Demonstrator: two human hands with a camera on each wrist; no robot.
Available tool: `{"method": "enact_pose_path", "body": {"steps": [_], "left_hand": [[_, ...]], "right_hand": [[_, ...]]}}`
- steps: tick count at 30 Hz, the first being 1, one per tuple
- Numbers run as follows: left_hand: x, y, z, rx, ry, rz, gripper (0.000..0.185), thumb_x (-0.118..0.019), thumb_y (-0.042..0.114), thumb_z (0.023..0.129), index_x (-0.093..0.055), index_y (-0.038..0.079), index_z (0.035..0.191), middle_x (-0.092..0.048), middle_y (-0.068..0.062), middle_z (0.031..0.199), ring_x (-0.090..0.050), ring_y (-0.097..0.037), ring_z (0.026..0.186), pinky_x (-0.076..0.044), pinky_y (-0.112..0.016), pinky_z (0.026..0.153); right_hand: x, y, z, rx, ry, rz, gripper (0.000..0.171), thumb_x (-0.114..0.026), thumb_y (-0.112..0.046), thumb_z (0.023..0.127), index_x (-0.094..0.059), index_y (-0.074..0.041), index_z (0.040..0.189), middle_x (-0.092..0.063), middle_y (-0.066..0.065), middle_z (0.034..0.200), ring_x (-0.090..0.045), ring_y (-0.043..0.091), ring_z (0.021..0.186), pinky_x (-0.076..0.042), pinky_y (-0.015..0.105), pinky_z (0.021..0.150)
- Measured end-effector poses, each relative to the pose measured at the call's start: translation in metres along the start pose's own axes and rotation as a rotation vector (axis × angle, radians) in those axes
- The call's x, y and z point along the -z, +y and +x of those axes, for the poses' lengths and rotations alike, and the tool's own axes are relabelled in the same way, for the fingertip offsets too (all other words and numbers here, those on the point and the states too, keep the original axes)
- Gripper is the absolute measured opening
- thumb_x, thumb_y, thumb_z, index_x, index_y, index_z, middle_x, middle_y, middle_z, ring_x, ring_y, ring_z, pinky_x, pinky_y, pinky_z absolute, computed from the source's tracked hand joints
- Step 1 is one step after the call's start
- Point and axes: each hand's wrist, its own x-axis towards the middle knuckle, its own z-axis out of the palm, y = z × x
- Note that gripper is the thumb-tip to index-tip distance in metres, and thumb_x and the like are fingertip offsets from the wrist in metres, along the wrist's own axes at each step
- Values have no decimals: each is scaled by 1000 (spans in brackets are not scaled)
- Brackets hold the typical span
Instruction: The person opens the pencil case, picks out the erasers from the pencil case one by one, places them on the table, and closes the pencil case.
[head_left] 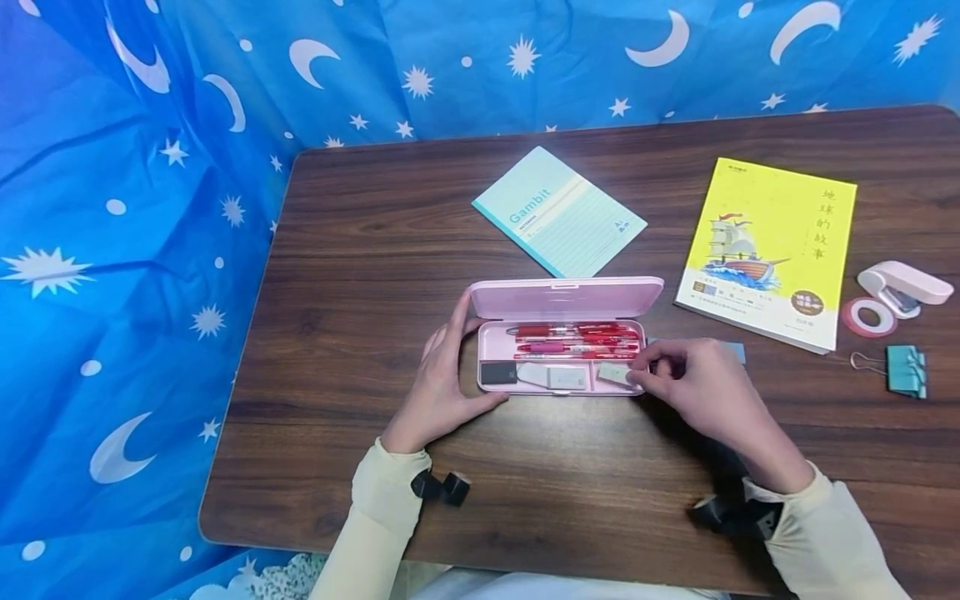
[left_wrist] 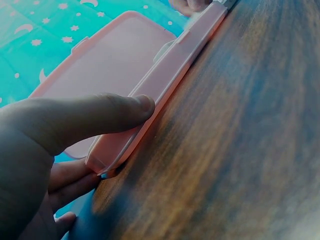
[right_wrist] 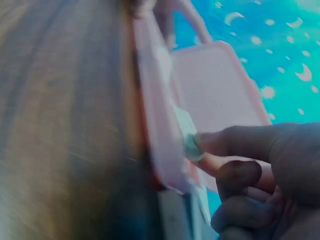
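The pink plastic pencil case [head_left: 558,354] lies open on the brown wooden bench [head_left: 360,275]. The left hand [head_left: 442,375] grips its left end; the left wrist view shows the thumb on its edge. The right hand [head_left: 701,387] pinches a small pale eraser [head_left: 617,374] in its right compartment, as the right wrist view also shows.

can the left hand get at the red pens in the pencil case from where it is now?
Probably yes. The left hand holds the left end of the open pencil case; the lid stands back, and the red pens lie uncovered just right of its fingers. The right hand works at the far right compartment, clear of them.
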Motion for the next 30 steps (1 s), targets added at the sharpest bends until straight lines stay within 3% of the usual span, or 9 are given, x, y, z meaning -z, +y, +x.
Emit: {"method": "enact_pose_path", "body": {"steps": [3, 6, 12, 19, 30], "left_hand": [[-1, 1, -1, 3, -2, 1, 137, -94, 38, 68, 4, 27, 163, -51, -1, 150, -40, -14, 140, -22, -46, 121], [-1, 2, -1, 8, -5, -4, 136, -94, 38, 68, 4, 27, 163, -51, -1, 150, -40, -14, 141, -22, -46, 121], [0, 3, 1, 0, -2, -18, 136, -94, 37, 68, 3, 27, 163, -51, -2, 150, -40, -14, 141, -22, -47, 121], [0, 0, 1, -7, 14, -14, 137, -94, 37, 67, 3, 27, 163, -52, -2, 149, -41, -13, 141, -23, -46, 120], [-1, -1, 2, -10, 11, -7, 137, -94, 38, 67, 2, 27, 163, -53, -2, 148, -41, -13, 141, -24, -46, 119]], "right_hand": [[17, 10, -5, -35, -29, 103, 7, -79, -19, 88, -75, -15, 84, -50, -6, 62, -45, 8, 55, -33, 27, 50], [39, 27, -13, -53, -80, 137, 6, -77, -18, 90, -75, -14, 86, -50, -5, 63, -47, 10, 57, -33, 28, 52], [70, 66, -31, -91, -201, 64, 5, -77, -13, 89, -73, -14, 86, -53, -6, 65, -50, 11, 60, -34, 26, 55], [70, 81, -38, -42, -234, 8, 12, -78, -3, 83, -72, -14, 83, -51, -10, 63, -47, 6, 59, -31, 24, 53], [67, 86, -38, -65, -217, -44, 8, -79, -7, 83, -73, -14, 82, -51, -11, 63, -45, 4, 59, -29, 25, 53]]}}
